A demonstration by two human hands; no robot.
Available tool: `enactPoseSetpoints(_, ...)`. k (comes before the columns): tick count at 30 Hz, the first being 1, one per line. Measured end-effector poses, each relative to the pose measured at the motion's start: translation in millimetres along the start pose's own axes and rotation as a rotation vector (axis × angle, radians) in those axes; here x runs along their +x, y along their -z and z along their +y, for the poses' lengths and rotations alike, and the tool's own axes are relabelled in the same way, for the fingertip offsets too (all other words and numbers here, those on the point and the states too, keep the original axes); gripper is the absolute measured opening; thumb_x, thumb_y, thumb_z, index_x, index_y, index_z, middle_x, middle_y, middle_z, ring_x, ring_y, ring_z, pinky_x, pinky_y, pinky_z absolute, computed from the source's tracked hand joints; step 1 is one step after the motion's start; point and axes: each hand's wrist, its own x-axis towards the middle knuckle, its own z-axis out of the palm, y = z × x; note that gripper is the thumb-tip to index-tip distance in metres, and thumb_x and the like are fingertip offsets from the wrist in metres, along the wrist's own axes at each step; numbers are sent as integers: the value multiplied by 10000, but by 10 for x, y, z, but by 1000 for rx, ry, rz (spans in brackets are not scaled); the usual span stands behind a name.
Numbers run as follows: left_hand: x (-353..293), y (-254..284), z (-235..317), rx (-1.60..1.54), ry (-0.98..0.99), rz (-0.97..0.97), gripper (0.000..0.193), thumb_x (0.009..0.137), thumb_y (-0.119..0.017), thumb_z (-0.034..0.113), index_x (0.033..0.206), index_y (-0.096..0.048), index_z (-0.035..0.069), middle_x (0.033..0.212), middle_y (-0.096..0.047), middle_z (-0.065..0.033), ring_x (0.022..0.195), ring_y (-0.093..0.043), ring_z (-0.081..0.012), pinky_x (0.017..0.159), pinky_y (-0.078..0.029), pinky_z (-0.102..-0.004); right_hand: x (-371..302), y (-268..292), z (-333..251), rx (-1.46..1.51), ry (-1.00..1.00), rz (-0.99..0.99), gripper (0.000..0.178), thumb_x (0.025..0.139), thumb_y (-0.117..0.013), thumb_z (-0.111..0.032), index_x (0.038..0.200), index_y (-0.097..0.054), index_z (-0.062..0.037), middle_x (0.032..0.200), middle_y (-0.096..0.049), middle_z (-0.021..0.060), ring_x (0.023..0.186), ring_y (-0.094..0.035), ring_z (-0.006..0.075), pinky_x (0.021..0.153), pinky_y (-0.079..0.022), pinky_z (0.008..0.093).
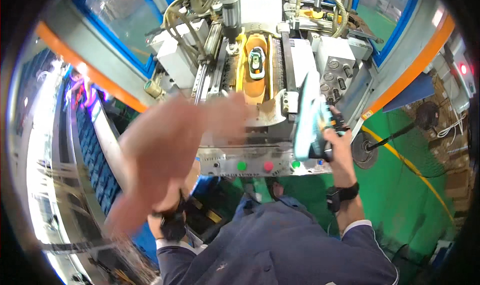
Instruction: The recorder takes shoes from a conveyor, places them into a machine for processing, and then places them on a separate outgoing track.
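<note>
1. My left hand [165,145] is a large blur near the camera, so I cannot tell whether its fingers are curled or spread, or whether they touch anything.
2. My right hand [340,141] grasps a pale shoe [306,130], which is held up on edge at the right front of the machine; motion smears its outline, and my fingers cover part of its dark and orange side.
3. In the machine's middle lies an orange cradle [256,91]. A white-and-black piece [257,64] sits inside it, too small for me to make out its details.
4. My left hand hides the machine's left front corner. The green button [242,166] and red button [268,166] show clearly on the front panel [225,168].
5. At far left, the blue belt [92,155] is partly covered by my blurred hand; glare washes out what lies beyond.
</note>
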Motion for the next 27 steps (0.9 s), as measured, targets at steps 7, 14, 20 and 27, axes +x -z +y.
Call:
enactPoseSetpoints(7, 2, 1657, -2903, 252, 918, 478, 314, 882, -699, 287, 1038, -655, 17, 823, -617, 17, 659, -556, -56, 526, -422, -191, 459, 216, -359, -5, 108, 185, 628, 713, -661, -48, 1313, -501, 46, 1174, -606, 102, 1021, -599, 166, 940, -462, 295)
enactPoseSetpoints(14, 270, 1845, -4585, 993, 1003, 459, 864, 651, -830, 355, 1269, -424, -92, 1231, -543, -308, 1129, -576, -368, 907, -502, -452, 714, -88, -319, -241, 194, 379, 590, 701, -599, -12, 1279, -517, 72, 1156, -605, 100, 1015, -592, 164, 916, -457, 270)
enactPoseSetpoints(20, 242, 1950, -4615, 997, 1080, 599, 518, 697, -693, 158, 1142, -508, -31, 1010, -639, -247, 954, -648, -387, 858, -523, -437, 1656, -253, -150, -592, 121, 334, 553, 670, -697, -100, 1196, -584, 25, 1038, -635, 89, 909, -596, 152, 837, -473, 265)
enactPoseSetpoints(27, -496, 1722, -2589, -346, 1113, 700, 211, 848, -687, 133, 1028, -624, 44, 942, -667, -50, 827, -649, -161, 695, -542, -335, 3340, -1285, 535, -1167, -130, -252, 566, 586, -776, -303, 980, -626, 75, 919, -660, 212, 838, -654, 289, 726, -522, 349)
